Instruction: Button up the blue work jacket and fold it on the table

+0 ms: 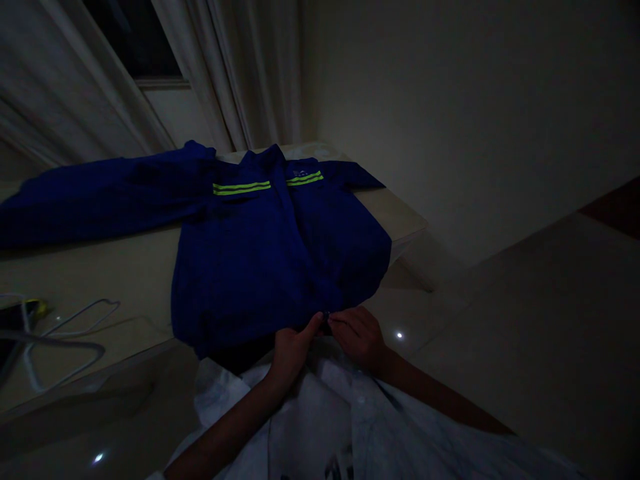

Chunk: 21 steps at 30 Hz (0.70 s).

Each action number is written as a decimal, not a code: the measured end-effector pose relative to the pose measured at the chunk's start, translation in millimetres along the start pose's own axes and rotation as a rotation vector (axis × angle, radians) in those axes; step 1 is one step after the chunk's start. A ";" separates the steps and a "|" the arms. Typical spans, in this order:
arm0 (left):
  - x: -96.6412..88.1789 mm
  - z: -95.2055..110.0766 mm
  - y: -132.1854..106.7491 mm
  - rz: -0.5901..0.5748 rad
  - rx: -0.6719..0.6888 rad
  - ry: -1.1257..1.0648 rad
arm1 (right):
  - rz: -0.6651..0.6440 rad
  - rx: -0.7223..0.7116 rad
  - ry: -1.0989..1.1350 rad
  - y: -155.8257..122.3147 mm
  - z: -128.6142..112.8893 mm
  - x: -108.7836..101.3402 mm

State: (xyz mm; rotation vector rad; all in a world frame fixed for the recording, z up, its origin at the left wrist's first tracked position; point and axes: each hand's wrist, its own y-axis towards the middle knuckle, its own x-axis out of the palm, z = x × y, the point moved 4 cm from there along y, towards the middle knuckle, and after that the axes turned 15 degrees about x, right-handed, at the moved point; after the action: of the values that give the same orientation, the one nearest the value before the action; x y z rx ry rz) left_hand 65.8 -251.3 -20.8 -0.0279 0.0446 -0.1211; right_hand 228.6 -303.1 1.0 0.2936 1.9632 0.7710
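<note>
A dark blue work jacket (260,247) with yellow-green reflective stripes across the chest lies spread on a pale table (100,280), one sleeve stretched out to the left. Its bottom hem hangs over the table's near edge. My left hand (293,350) and my right hand (357,333) meet at that hem, fingers pinched on the front closure of the jacket. Both thumbs and forefingers press together on a small dark part there. The room is dim.
White clothes hangers (65,340) lie on the table at the left, beside a dark object at the frame edge. Curtains (225,73) and a window stand behind the table. A plain wall and glossy tiled floor (525,320) lie to the right.
</note>
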 end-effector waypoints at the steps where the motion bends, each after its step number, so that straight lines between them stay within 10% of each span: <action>1: -0.2 -0.9 0.3 -0.005 -0.005 0.012 | 0.010 -0.003 -0.003 0.8 -0.1 -0.3; 21: -4.5 -17.7 -4.7 -0.061 -0.253 0.068 | -0.092 0.186 0.204 13.7 8.6 -1.4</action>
State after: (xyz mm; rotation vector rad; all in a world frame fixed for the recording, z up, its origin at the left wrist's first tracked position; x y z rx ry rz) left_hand 60.0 -255.8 -38.1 -0.2782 0.1273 -0.1773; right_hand 235.2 -289.9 7.7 0.2406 2.2306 0.5782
